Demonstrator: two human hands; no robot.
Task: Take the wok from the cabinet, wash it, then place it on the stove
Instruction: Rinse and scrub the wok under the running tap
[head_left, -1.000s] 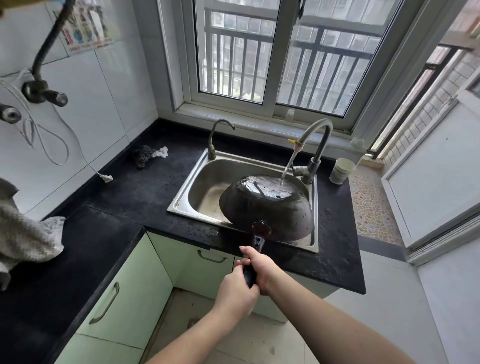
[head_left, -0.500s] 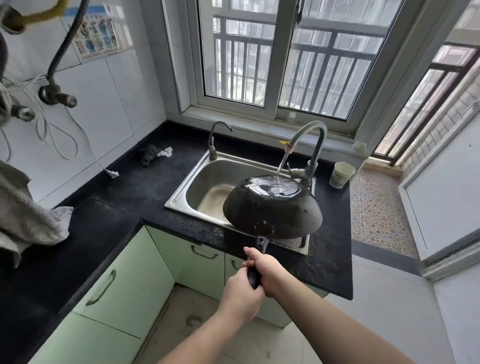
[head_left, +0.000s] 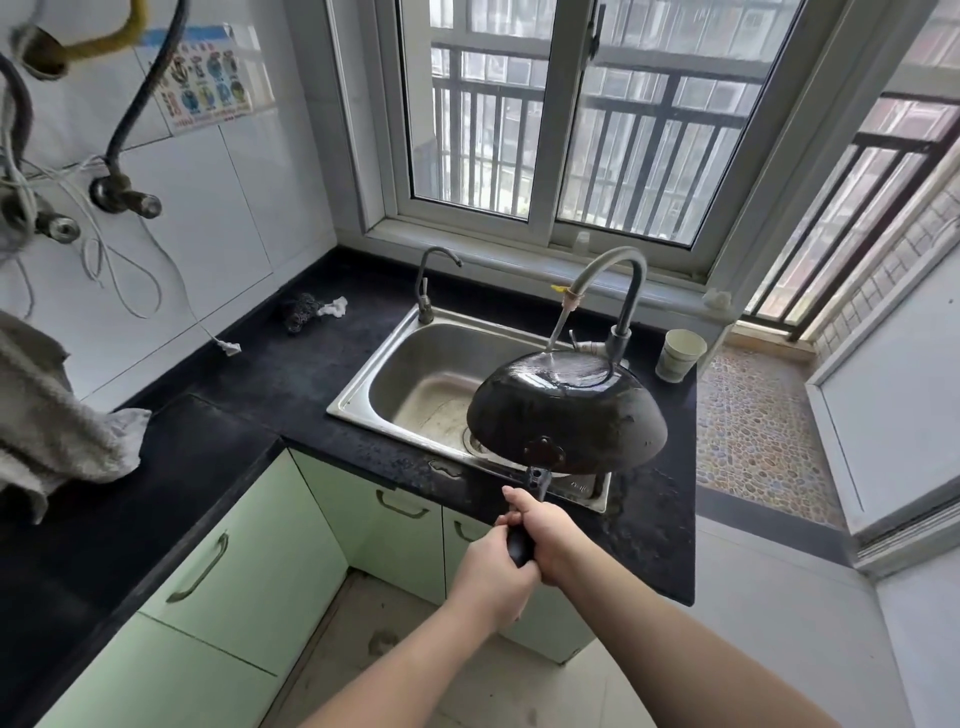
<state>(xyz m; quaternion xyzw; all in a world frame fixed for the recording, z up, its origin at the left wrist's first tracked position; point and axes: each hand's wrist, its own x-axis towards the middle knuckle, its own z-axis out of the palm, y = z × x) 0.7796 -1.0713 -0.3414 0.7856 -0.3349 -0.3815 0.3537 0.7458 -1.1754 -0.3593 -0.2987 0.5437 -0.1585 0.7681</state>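
A black wok (head_left: 566, 410) hangs upside down over the right half of the steel sink (head_left: 415, 374), its rounded bottom facing up. Water from the grey curved faucet (head_left: 618, 280) streams onto that wet bottom. Both hands grip the wok's dark handle in front of the counter: my left hand (head_left: 491, 584) holds the near end, and my right hand (head_left: 545, 532) is wrapped around it just ahead. The wok's inside is hidden. No stove is in view.
A black countertop (head_left: 249, 410) runs in an L around the sink, with a grey towel (head_left: 47, 415) at the left, a scrubber and rag (head_left: 306, 312) at the back, and a paper cup (head_left: 678, 356) right of the faucet. A small second tap (head_left: 428, 283) stands behind the sink. Green cabinets (head_left: 244, 561) sit below.
The wok has shifted slightly right and stays under the running water, bottom up. Both hands keep the same grip on the handle.
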